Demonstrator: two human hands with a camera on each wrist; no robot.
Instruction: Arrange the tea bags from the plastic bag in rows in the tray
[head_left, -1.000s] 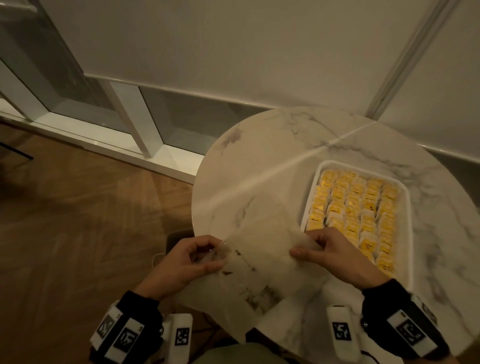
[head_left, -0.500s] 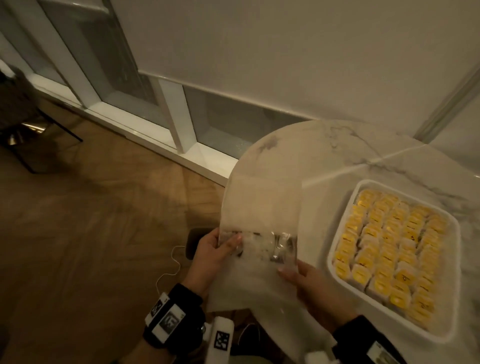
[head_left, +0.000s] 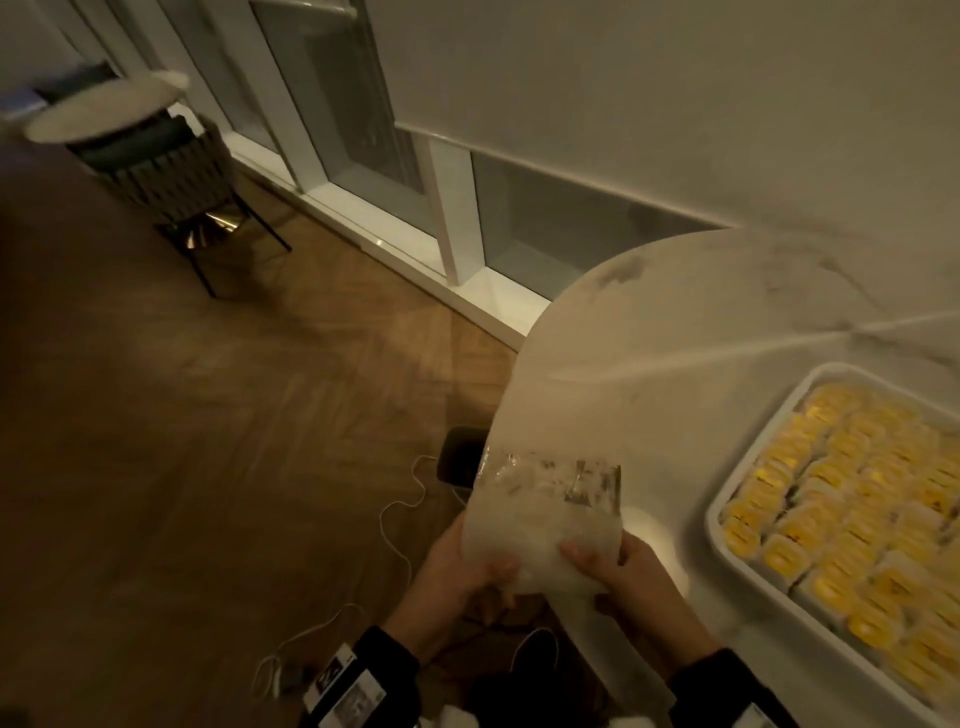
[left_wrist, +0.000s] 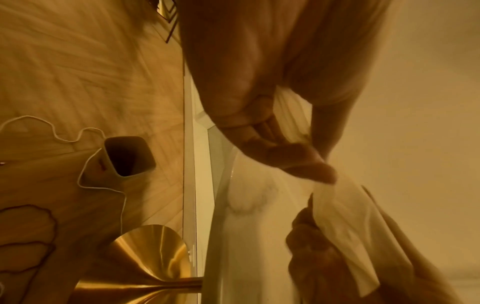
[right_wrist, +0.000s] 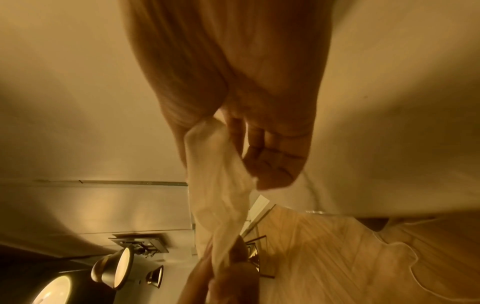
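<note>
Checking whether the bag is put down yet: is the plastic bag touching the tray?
Apart. In the head view the plastic bag, held by both hands, is separated from the tray by bare table.

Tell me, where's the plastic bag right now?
In the head view the bag is held up between both hands, left hand and right hand, at the table's near-left edge, left of the tray.

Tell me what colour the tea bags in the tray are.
Yellow, with pale wrapping, on the tea bags in the white tray; the head view shows them best.
</note>
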